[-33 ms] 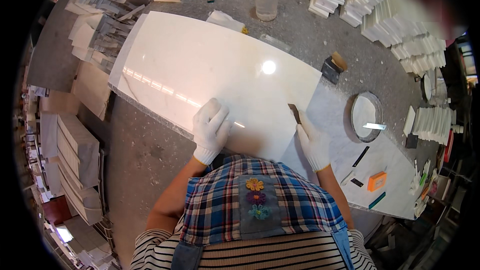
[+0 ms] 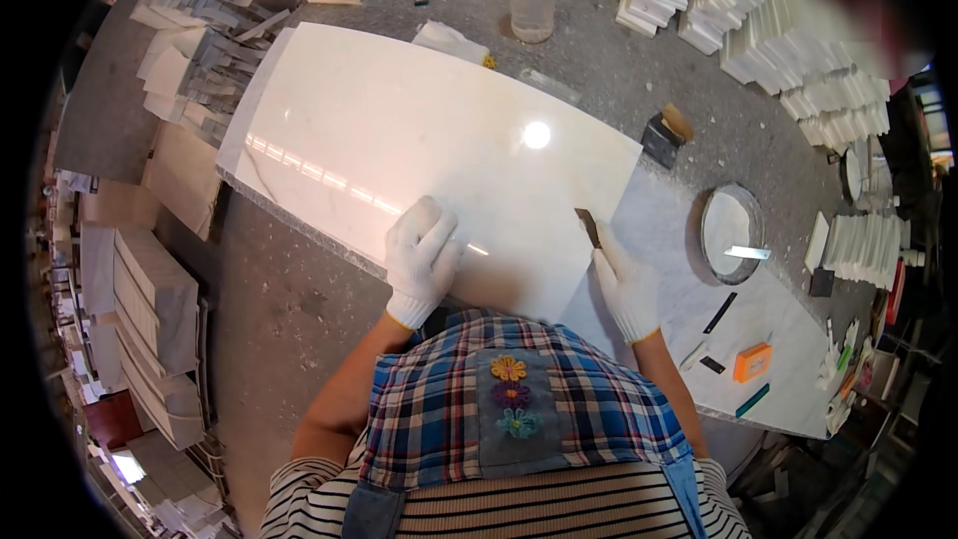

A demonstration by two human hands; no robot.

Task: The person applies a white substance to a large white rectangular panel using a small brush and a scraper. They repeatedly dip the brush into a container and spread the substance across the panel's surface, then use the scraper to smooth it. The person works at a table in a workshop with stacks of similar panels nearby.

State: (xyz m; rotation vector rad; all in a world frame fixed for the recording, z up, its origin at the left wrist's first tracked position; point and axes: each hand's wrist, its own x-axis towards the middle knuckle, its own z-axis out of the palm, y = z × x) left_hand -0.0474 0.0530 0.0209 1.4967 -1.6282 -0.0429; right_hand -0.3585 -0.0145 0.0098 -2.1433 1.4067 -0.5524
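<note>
White slab (image 2: 419, 120) covers the left end of the surface (image 2: 684, 230), left hand (image 2: 423, 252) curled near its front edge, contents unclear, right hand (image 2: 626, 284) pinching a dark blade (image 2: 588, 227) that, tilted, could scratch it!

A dusty grey floor (image 2: 289, 339), strewn with pale chips, spreads across the room. Stacks of white stone tiles (image 2: 758, 45) stand along the upper right, and more pale slabs (image 2: 150, 269) sit at the left near a dark red panel (image 2: 113, 421). A patch of white light (image 2: 128, 466) glares at lower left; the bright opening (image 2: 938, 130) at far right is probably a window
</note>
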